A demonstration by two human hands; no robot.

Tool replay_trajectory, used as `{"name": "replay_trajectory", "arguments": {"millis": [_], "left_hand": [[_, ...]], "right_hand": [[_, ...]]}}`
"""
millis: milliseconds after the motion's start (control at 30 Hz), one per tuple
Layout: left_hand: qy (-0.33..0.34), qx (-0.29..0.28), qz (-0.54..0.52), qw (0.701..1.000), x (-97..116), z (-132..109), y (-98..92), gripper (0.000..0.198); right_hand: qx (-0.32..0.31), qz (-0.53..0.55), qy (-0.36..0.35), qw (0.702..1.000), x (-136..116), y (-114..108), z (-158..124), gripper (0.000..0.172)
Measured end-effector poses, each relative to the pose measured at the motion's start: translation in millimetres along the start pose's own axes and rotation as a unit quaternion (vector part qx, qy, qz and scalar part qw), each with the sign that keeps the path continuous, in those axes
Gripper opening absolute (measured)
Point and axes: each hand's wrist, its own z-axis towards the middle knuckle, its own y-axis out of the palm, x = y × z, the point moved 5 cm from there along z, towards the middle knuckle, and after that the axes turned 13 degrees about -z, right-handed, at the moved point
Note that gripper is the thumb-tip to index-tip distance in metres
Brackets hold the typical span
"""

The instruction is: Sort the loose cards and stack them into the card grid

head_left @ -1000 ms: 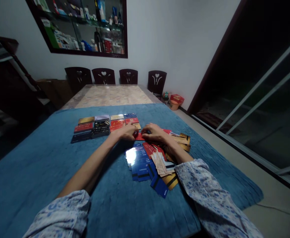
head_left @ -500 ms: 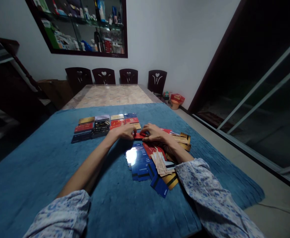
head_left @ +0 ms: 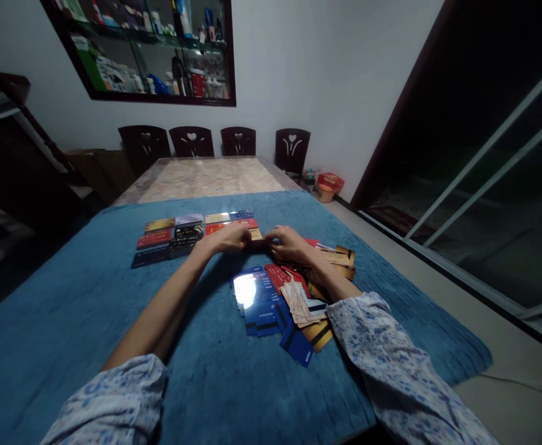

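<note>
Between my left hand (head_left: 233, 237) and my right hand (head_left: 287, 243) is a small stack of red cards (head_left: 256, 243), seen nearly edge-on and dark. My fingertips pinch its two ends; how many cards it holds I cannot tell. Just beyond and left of my left hand lie neat rows of stacked cards, among them a red stack (head_left: 154, 238), a black stack (head_left: 186, 242) and a gold stack (head_left: 160, 225). Nearer me, blue cards (head_left: 260, 309) with dark stripes lie fanned out. Beige cards (head_left: 298, 303) and gold cards (head_left: 319, 334) overlap in a loose pile below my right forearm.
A blue cloth (head_left: 89, 296) covers the near part of the table; the far part shows a marbled top (head_left: 215, 175). Several dark chairs (head_left: 191, 142) stand along the far side. At the right is a glass sliding door (head_left: 474, 154). A shelf cabinet (head_left: 159, 99) is set in the wall.
Both hands have moved slightly away from me with the red cards, whose faces have tipped out of sight. The spread cards keep their arrangement.
</note>
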Motion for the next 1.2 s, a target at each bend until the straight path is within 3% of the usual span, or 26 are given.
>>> {"name": "replay_trajectory", "arguments": {"millis": [200, 567, 767, 1000, 1200], "left_hand": [[0.002, 0.015, 0.013, 1.000, -3.2, 2.9, 1.4, 0.027], [0.006, 0.022, 0.017, 1.000, -2.5, 4.6, 2.7, 0.031], [0.026, 0.043, 0.004, 0.999, 5.9, 8.1, 11.4, 0.018], [0.070, 0.130, -0.065, 0.987, 1.0, 19.3, 21.4, 0.022], [0.083, 0.200, -0.083, 0.973, 4.4, 20.2, 18.1, 0.020]], "right_hand": [[0.016, 0.008, 0.028, 0.999, 3.9, -1.6, -0.8, 0.031], [0.022, 0.007, 0.018, 1.000, 2.7, 3.0, 1.8, 0.026], [0.034, 0.028, 0.000, 0.999, -0.5, -2.2, 2.5, 0.025], [0.078, 0.024, -0.017, 0.997, 1.0, -11.0, 3.7, 0.019], [0.099, 0.049, 0.005, 0.994, 11.3, -10.6, 2.1, 0.012]]}}
